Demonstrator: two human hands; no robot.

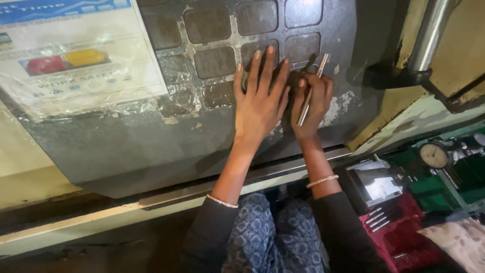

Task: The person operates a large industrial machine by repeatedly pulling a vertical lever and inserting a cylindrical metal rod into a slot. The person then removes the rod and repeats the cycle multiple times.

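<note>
So in the head view both hands are up on a dark grey machine panel (151, 141) with a grid of worn square buttons (214, 61) under crinkly clear plastic film. The left hand (258, 103) sits flat in the middle of the frame, fingers spread and lying across the lower right buttons, its grip empty. Just beside it, touching it, the right hand (312, 108) has its grip closed around a thin metal rod (311, 90), which runs diagonally up to the right with its top end poking out past the fingers onto the panel. Upper left there's a laminated notice sheet (76, 55) with a red and a yellow shape on it, also under film. Upper right, a shiny metal bar (429, 33) runs down into a black bracket. Lower right: a round dial gauge (434, 155), a red cloth (404, 230) with a few small metal pins (378, 218) on it. Both wrists have bead bracelets (222, 202).
</note>
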